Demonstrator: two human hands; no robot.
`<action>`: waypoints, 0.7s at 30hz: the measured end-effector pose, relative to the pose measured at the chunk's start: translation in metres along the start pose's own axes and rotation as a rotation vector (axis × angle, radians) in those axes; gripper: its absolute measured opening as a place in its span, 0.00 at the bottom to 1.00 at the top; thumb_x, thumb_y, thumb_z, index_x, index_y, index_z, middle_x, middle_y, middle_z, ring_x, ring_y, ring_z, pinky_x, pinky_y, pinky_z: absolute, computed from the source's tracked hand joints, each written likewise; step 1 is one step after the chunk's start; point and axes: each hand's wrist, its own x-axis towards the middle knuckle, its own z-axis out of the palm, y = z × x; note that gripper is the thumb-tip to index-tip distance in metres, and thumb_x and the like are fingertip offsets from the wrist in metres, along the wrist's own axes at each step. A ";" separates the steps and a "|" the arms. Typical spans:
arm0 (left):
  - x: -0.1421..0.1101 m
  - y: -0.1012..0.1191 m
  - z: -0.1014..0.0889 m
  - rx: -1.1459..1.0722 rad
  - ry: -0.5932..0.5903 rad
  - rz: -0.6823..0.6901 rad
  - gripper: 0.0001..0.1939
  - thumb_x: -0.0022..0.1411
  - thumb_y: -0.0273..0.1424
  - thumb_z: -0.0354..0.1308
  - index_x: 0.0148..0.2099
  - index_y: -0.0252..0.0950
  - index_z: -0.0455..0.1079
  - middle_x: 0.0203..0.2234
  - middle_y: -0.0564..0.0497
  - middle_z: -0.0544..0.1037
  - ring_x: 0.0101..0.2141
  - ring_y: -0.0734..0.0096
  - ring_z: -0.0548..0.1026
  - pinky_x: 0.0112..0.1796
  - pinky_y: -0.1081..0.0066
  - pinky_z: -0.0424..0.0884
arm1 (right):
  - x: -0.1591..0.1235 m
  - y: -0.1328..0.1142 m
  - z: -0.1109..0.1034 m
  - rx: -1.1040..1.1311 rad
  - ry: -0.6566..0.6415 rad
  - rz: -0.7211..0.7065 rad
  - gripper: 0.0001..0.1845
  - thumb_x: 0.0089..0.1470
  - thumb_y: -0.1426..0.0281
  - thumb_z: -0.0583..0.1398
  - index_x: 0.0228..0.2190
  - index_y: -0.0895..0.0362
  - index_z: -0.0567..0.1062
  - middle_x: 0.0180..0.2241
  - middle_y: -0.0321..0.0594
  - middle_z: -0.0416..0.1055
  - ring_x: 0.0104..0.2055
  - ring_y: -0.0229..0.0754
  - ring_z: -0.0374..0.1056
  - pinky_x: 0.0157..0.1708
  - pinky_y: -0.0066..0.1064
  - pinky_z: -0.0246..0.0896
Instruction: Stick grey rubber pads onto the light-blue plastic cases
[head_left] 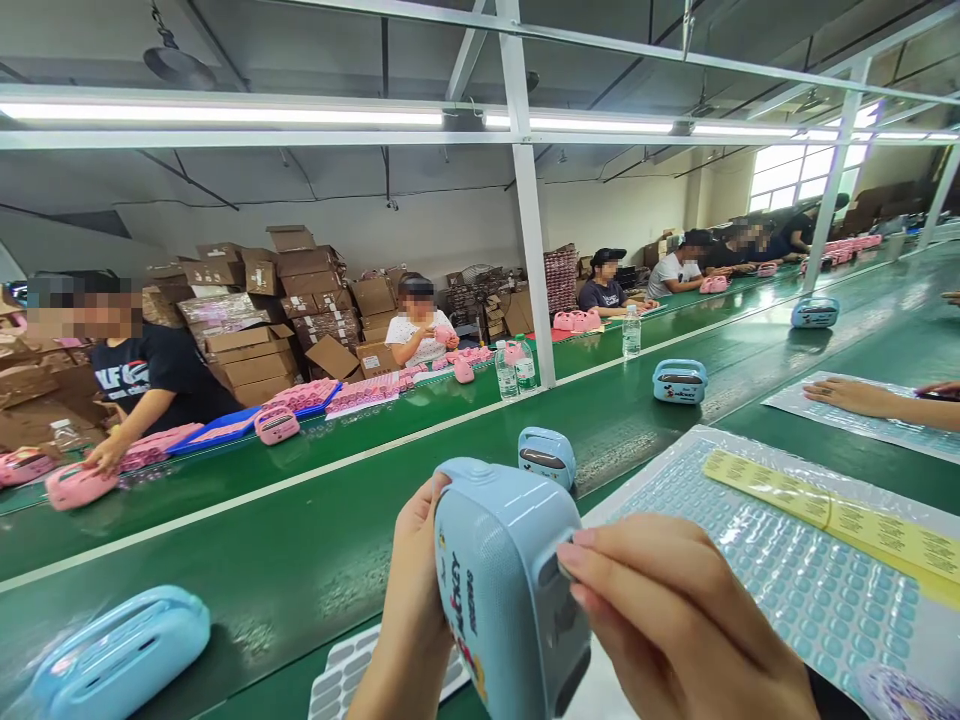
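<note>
Head view.
— What is in the hands?
— A blue speaker (502, 590), held up just over the green belt (300, 560). The left hand (412, 610) grips its far side. The right hand (675, 620) pinches its near end.
— Is it heavy?
— Looks light, hard and smooth. Hold it by both sides so it won't slip.

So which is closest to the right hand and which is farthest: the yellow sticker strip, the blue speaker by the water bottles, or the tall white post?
From the right hand:
1. Yellow sticker strip, just to its right on the bubble sheet.
2. Blue speaker, farther up the green belt.
3. White post, beyond the belt's far edge.
</note>
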 end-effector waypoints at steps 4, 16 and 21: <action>0.001 -0.001 -0.001 0.058 0.047 0.011 0.27 0.22 0.38 0.77 0.21 0.34 0.65 0.14 0.59 0.63 0.18 0.80 0.57 0.18 0.77 0.58 | 0.001 -0.005 0.018 0.427 0.200 0.338 0.13 0.60 0.81 0.59 0.41 0.54 0.78 0.35 0.37 0.72 0.27 0.34 0.70 0.27 0.23 0.72; 0.017 -0.001 -0.015 0.007 0.136 0.001 0.33 0.24 0.48 0.77 0.25 0.37 0.61 0.17 0.56 0.69 0.21 0.76 0.64 0.23 0.75 0.64 | 0.016 0.008 -0.004 0.906 0.290 0.784 0.08 0.50 0.70 0.73 0.33 0.47 0.83 0.37 0.34 0.76 0.36 0.33 0.75 0.36 0.12 0.73; 0.014 0.003 -0.014 0.019 0.150 -0.030 0.36 0.19 0.49 0.78 0.27 0.37 0.62 0.17 0.58 0.68 0.20 0.78 0.61 0.22 0.75 0.62 | 0.019 0.012 0.009 0.998 0.229 0.944 0.09 0.45 0.75 0.74 0.27 0.49 0.82 0.35 0.32 0.73 0.33 0.31 0.74 0.35 0.13 0.73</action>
